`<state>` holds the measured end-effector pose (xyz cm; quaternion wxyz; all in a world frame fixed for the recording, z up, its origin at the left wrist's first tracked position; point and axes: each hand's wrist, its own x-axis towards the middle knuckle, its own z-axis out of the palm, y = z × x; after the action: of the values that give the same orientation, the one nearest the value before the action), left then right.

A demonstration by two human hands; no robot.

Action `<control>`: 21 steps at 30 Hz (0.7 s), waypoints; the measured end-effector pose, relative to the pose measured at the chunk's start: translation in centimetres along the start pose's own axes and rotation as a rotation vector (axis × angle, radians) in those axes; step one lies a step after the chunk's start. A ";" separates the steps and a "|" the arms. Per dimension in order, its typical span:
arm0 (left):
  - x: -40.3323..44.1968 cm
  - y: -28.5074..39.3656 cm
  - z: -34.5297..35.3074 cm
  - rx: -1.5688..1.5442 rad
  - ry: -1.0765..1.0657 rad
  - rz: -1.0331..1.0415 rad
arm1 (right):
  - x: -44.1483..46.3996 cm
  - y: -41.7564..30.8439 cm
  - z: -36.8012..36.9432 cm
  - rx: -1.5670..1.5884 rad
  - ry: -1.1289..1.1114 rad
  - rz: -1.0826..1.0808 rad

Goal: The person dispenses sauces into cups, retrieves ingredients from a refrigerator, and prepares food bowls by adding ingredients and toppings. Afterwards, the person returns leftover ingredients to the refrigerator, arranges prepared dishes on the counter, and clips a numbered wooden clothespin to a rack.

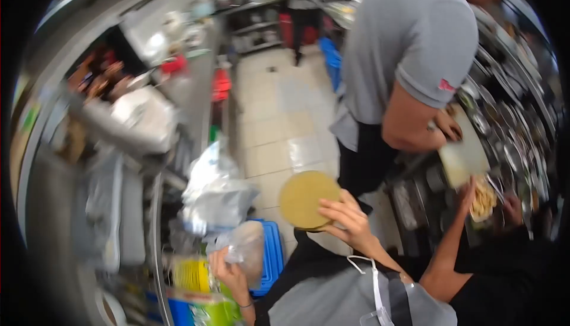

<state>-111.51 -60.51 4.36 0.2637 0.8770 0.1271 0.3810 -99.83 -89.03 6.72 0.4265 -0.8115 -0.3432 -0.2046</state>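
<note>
My right hand (349, 218) grips a round, flat yellow stack of what look like tortillas (306, 200), fingers on top and thumb near the lower edge. It is held up above the floor, in front of my body. Lower left, my left hand (228, 271) is closed on a clear, crumpled plastic bag (248, 252). A larger silvery plastic bag (217, 192) lies just beyond it. Behind the clear bag is a blue plastic crate or lid (271, 255). Blur hides what the clear bag contains.
A co-worker in a grey shirt (409, 35) stands close ahead on the right, at a white cutting board (463, 148). Another person's hand (468, 195) is by a tray of fries (483, 200). Steel counters (196, 94) line the left; a tiled floor (267, 118) runs between.
</note>
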 end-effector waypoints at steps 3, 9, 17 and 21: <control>8.9 -1.6 8.3 -0.101 -0.091 0.006 | 5.5 4.5 1.8 -0.050 0.015 0.136; 21.8 -5.6 20.1 -0.258 -0.146 0.145 | 13.0 10.8 3.9 -0.024 0.157 0.035; 34.5 -4.4 32.8 -0.345 -0.246 0.100 | 21.7 22.6 5.9 -0.140 0.175 0.204; 41.6 -3.0 36.9 -0.326 -0.156 0.102 | 28.7 29.2 5.5 -0.128 0.158 0.318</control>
<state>-56.28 -53.93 6.66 0.3918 0.8549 -0.0016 0.3401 -58.72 -85.23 5.47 0.4267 -0.8623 -0.1624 -0.2189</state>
